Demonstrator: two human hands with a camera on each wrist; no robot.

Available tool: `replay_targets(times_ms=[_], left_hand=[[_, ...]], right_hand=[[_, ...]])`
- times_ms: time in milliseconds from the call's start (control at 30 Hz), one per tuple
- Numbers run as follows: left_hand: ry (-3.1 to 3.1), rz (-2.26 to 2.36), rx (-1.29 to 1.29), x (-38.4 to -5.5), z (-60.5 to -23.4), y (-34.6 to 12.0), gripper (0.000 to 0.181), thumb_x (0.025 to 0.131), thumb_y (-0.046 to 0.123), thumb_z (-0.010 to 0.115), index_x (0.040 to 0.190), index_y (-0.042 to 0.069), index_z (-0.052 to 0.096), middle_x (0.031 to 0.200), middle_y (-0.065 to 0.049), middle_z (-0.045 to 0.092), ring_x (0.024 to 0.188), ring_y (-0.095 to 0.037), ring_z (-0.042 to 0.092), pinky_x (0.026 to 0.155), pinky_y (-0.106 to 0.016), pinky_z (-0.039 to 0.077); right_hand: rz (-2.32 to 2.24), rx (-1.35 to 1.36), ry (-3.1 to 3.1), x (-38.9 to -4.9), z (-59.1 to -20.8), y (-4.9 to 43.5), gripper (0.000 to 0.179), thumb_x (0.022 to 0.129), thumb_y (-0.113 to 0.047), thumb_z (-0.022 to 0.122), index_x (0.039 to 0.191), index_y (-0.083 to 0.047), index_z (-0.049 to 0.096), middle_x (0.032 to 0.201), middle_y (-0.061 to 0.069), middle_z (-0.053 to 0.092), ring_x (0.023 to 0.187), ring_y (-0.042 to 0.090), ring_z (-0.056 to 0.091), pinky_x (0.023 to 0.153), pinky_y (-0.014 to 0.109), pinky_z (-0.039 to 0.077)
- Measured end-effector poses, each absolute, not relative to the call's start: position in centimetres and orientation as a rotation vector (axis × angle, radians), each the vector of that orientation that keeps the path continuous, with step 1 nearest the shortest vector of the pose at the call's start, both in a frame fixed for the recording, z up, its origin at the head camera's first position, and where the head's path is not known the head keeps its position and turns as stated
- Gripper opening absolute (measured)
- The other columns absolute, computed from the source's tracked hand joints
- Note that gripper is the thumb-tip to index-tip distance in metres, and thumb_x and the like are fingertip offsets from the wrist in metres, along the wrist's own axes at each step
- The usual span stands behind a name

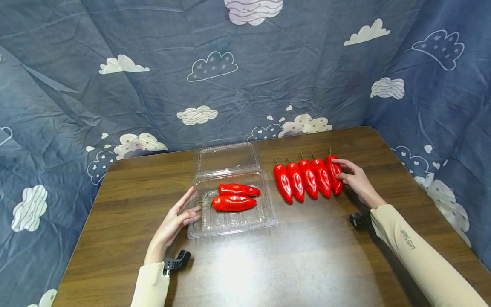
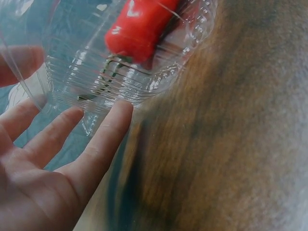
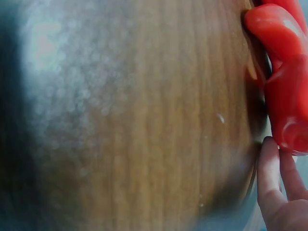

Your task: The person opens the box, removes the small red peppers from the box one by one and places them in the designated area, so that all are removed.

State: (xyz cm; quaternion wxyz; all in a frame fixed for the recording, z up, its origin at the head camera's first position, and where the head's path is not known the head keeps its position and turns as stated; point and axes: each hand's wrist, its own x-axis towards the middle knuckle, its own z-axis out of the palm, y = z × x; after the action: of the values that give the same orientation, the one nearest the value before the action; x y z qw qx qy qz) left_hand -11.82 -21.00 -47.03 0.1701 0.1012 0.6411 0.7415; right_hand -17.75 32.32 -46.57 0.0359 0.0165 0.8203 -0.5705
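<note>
Two peppers (image 1: 234, 196) are lying in the clear box (image 1: 232, 222) beside the flat left hand (image 1: 177, 221); right hand (image 1: 354, 178) is curling onto the outermost pepper (image 1: 334, 174), five waiting on the counter (image 1: 268, 264).

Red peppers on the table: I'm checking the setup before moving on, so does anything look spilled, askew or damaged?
Nothing stands out. Five glossy red peppers lie in a neat row on the brown wooden table, and two more lie inside the clear plastic clamshell box, its lid open. The left hand touches the box; the right hand touches the rightmost pepper.
</note>
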Motion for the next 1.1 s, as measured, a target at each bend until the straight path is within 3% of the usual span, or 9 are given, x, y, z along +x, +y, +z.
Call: replay_targets(times_ms=[533, 867, 967, 1100], left_hand=[[1.836, 2.105, 0.313, -11.7, -47.1, -20.9, 0.071, 0.092, -0.011, 0.04, 0.154, 0.006, 0.009, 0.155, -0.026, 0.008, 0.13, -0.052, 0.027, 0.097, -0.039, 0.044], [1.821, 2.117, 0.292, -11.7, -47.0, -20.9, 0.071, 0.093, -0.01, 0.041, 0.154, 0.008, 0.01, 0.156, -0.024, 0.009, 0.131, -0.051, 0.027, 0.097, -0.037, 0.045], [1.819, 2.116, 0.292, -11.7, -47.0, -20.9, 0.071, 0.093, -0.01, 0.041, 0.154, 0.008, 0.009, 0.156, -0.023, 0.008, 0.131, -0.051, 0.027, 0.097, -0.039, 0.044], [1.82, 2.114, 0.292, -11.7, -47.0, -21.0, 0.071, 0.093, -0.011, 0.041, 0.154, 0.008, 0.009, 0.156, -0.023, 0.008, 0.131, -0.05, 0.027, 0.098, -0.041, 0.043]], right_hand=[[-1.736, 0.049, 2.573, -17.7, -46.9, 32.5, 0.05, 0.092, 0.003, 0.045, 0.141, 0.0, 0.039, 0.135, 0.027, 0.038, 0.095, 0.014, 0.047, 0.07, 0.016, 0.049], [-1.898, 0.051, 2.574, -17.8, -46.4, 32.6, 0.044, 0.093, 0.004, 0.046, 0.137, 0.007, 0.04, 0.129, 0.025, 0.042, 0.091, 0.005, 0.054, 0.073, 0.016, 0.052], [-1.941, 0.038, 2.593, -17.9, -46.2, 32.7, 0.044, 0.092, 0.006, 0.046, 0.136, 0.007, 0.042, 0.125, 0.021, 0.045, 0.089, 0.006, 0.056, 0.073, 0.018, 0.053], [-1.944, 0.039, 2.639, -17.9, -45.8, 32.7, 0.042, 0.091, 0.007, 0.047, 0.134, 0.006, 0.046, 0.116, 0.006, 0.053, 0.085, 0.008, 0.058, 0.072, 0.017, 0.052]])
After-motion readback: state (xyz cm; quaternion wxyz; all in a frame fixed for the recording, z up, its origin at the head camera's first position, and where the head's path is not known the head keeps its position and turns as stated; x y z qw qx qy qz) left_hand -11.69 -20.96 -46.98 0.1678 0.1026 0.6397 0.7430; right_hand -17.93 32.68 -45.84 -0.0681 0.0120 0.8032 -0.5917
